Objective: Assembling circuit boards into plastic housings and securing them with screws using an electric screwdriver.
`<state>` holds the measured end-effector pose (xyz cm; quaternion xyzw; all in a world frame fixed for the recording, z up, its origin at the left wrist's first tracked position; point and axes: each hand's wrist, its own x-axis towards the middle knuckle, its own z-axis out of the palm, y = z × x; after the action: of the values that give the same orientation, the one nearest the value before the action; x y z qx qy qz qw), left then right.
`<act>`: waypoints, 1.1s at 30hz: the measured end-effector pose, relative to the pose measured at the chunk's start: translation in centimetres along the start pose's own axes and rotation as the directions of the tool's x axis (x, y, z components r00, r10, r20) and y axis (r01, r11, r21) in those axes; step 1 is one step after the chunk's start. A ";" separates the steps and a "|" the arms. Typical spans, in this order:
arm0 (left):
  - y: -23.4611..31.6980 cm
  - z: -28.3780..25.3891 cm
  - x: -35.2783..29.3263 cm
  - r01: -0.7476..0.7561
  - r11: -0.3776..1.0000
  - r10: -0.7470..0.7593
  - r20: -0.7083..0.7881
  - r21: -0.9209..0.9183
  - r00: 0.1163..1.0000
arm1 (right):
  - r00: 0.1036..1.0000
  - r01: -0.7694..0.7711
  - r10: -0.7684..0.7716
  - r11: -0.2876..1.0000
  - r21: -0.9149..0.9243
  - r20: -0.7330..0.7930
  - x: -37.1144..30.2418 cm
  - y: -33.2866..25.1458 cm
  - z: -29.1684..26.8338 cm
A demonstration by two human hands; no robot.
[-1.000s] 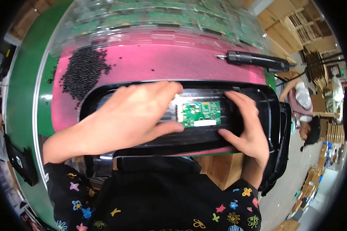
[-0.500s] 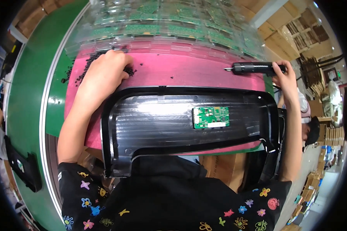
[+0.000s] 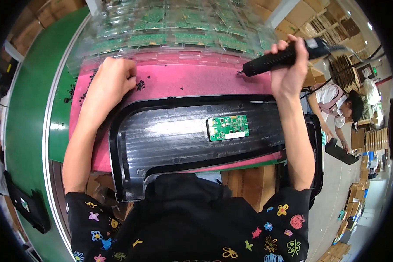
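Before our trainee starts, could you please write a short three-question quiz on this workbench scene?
1. Which hand holds the black cylindrical power screwdriver?
2. True or false: the green rectangular circuit board lies inside the shallow black plastic housing.
3. Fill in: the left hand is beside loose, tiny black pieces on a flat ____ mat.

Key: 1. The right hand. 2. True. 3. Pink.

View: head, left one of two side by side | From: up on the person's head | Faces: down and ahead, black shirt (image 3: 192,222) at the bottom, tabletop (image 3: 60,146) above it | Near: close to the left hand (image 3: 110,79) and right hand (image 3: 289,74), far from the brown boxes (image 3: 358,190) | Lens: very wide, straight edges bend
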<state>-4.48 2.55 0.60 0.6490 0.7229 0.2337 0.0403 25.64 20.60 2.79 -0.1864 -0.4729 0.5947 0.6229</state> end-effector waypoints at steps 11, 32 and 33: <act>10.7 -1.7 1.8 -0.002 0.625 0.331 0.262 -0.781 0.906 | 0.977 -0.122 0.014 0.855 0.504 0.212 -7.7 -5.8 5.3; 9.8 1.3 1.1 -0.403 0.560 0.605 0.025 -0.724 0.796 | 0.911 0.138 -0.272 0.910 0.391 0.311 -10.4 -8.3 4.9; 9.8 1.4 1.2 -0.402 0.561 0.605 0.027 -0.724 0.796 | 0.910 0.137 -0.274 0.907 0.398 0.311 -10.4 -8.1 4.9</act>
<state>4.87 4.54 3.51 0.7921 0.3516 0.3933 0.3070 27.86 7.61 7.73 0.0970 -0.4763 0.6262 0.6096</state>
